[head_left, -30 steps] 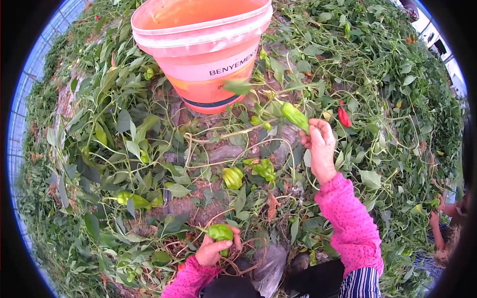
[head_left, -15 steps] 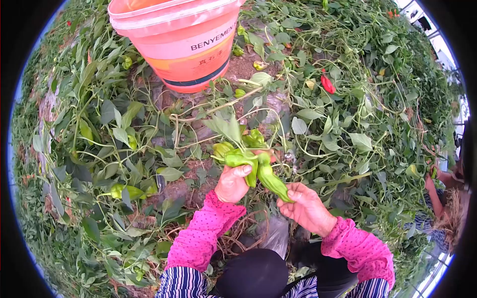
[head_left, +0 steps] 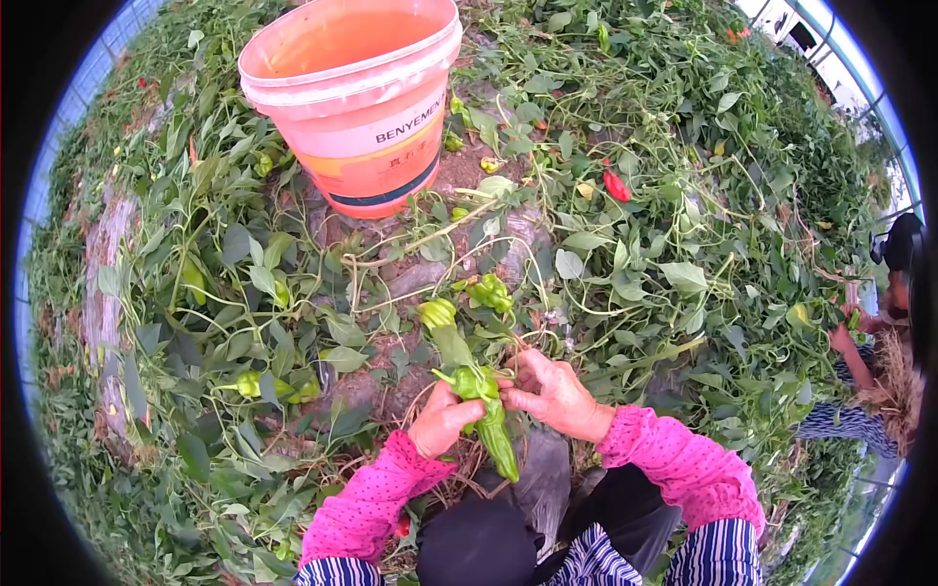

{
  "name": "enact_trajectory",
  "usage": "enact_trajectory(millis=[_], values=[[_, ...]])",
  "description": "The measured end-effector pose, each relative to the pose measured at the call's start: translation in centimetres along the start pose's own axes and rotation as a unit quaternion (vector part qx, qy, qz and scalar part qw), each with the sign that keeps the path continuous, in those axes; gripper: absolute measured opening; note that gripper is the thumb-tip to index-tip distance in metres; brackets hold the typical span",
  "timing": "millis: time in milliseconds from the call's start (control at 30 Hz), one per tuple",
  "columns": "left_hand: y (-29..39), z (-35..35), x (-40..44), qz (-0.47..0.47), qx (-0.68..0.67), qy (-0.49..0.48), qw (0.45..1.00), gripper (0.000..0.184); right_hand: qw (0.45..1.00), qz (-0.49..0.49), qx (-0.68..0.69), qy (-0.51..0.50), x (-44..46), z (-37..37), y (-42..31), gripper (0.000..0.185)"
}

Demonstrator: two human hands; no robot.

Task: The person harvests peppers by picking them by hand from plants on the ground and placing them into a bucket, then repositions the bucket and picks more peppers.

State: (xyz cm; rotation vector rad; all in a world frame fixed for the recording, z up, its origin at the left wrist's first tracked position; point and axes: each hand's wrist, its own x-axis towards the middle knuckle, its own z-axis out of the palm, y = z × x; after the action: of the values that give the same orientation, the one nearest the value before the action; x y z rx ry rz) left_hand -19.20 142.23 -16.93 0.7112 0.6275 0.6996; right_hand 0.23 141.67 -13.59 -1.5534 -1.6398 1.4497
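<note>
Peppers, glossy green and kinda crinkly, are gripped in the left hand; right hand curls narrow against them, can't tell if it's pinching.

Pink-orange bucket: dark capitals on pale band read "BENYEMEN", line running up toward right, its end at bucket's curved edge. Below, on orange band, smaller red Chinese characters; first two read "真石", rest too blurred to tell.
</note>
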Motion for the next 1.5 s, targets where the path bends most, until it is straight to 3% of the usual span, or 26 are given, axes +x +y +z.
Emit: enact_trajectory(millis=[167,233,367,400,467,500,533,600,667,700,733,767,800,833,867,900,933,967,1033,1100,1200,1333,1433,1467,1500], values=[[2.0,0.0,-2.0,-0.018,0.097,0.002,0.995,0.036,0.981,-0.121,-0.148,-0.042,-0.2,0.3,-0.2,0.026],[2.3,-0.6,-2.7,-0.038,0.208,-0.044,0.976,0.032,0.97,-0.186,-0.146,-0.051,-0.2,0.1,-0.5,0.026],[3.7,-0.1,-4.2,-0.084,0.283,-0.1,0.95,0.027,0.949,-0.238,-0.128,-0.164,-0.8,0.6,0.5,0.026],[3.2,-0.6,-4.7,-0.134,0.263,-0.118,0.948,0.038,0.96,-0.154,-0.024,-0.232,-1.1,0.9,0.7,0.028],[3.1,0.4,-5.4,-0.145,0.241,-0.105,0.954,0.036,0.923,0.012,0.159,-0.351,-1.9,0.6,-0.5,0.034],[2.9,0.9,-5.6,-0.156,0.216,-0.098,0.959,0.034,0.906,0.041,0.182,-0.38,-2.2,1.3,0.3,0.032],[0.8,-0.7,-6.1,-0.145,0.293,-0.104,0.939,0.024,0.886,0.07,0.257,-0.379,-2.6,1.7,0.8,0.031],[1.4,0.7,-6.0,-0.12,0.275,-0.084,0.95,0.023,0.859,0.094,0.327,-0.382,-3.1,1.8,1.2,0.029],[2.9,2.2,-6.1,-0.091,0.262,-0.064,0.959,0.022,0.762,0.207,0.463,-0.402,-3.2,1.9,2.0,0.027],[4.1,2.8,-6.0,-0.114,0.341,-0.128,0.924,0.022,0.743,0.239,0.465,-0.418,-3.1,1.9,2.7,0.023],[5.0,3.4,-5.8,-0.137,0.417,-0.19,0.878,0.023,0.751,0.236,0.438,-0.434,-3.0,2.0,3.2,0.025],[5.4,4.0,-5.4,-0.157,0.559,-0.232,0.78,0.027,0.758,0.232,0.411,-0.45,-3.0,2.0,3.4,0.026],[5.6,4.7,-5.4,-0.13,0.614,-0.238,0.742,0.029,0.797,0.193,0.338,-0.461,-2.9,1.9,3.3,0.025],[5.4,5.4,-5.6,-0.103,0.666,-0.243,0.698,0.031,0.872,0.127,0.212,-0.423,-2.9,2.7,3.7,0.025],[5.0,5.7,-5.8,-0.056,0.659,-0.25,0.707,0.035,0.908,-0.218,0.11,-0.34,-2.3,4.6,7.1,0.024],[6.0,7.1,-5.5,-0.134,0.699,-0.257,0.654,0.036,0.819,-0.534,-0.007,-0.208,-1.4,4.7,6.4,0.025],[5.7,6.9,-5.5,-0.144,0.731,-0.244,0.621,0.036,0.915,-0.2,-0.119,-0.33,-2.5,3.2,6.4,0.03],[5.5,6.5,-5.7,-0.155,0.76,-0.23,0.588,0.036,0.914,-0.208,-0.124,-0.324,-2.2,1.8,7.0,0.03],[7.6,5.8,-6.8,-0.2,0.785,-0.122,0.573,0.041,0.907,-0.084,-0.34,-0.235,-2.7,-0.1,8.9,0.034],[9.3,6.5,-8.1,-0.16,0.781,-0.083,0.598,0.041,0.928,-0.096,-0.313,-0.18,-2.3,-0.1,8.8,0.034],[12.4,10.3,-8.2,0.057,0.799,-0.024,0.599,0.045,0.951,-0.109,-0.257,-0.129,-1.8,0.2,8.2,0.033],[20.1,15.8,-4.2,0.417,0.779,0.109,0.455,0.055,0.959,-0.101,-0.224,-0.14,-1.5,0.0,7.5,0.034],[28.7,15.6,4.0,0.709,0.582,0.177,0.358,0.041,0.963,-0.093,-0.214,-0.138,-1.6,-0.5,7.3,0.034],[31.4,15.9,5.9,0.687,0.546,0.225,0.423,0.035,0.966,-0.088,-0.21,-0.121,-1.7,-0.8,7.3,0.034],[34.8,13.6,9.3,0.679,0.524,0.273,0.436,0.036,0.969,-0.082,-0.207,-0.104,-1.8,-1.2,7.4,0.034]])
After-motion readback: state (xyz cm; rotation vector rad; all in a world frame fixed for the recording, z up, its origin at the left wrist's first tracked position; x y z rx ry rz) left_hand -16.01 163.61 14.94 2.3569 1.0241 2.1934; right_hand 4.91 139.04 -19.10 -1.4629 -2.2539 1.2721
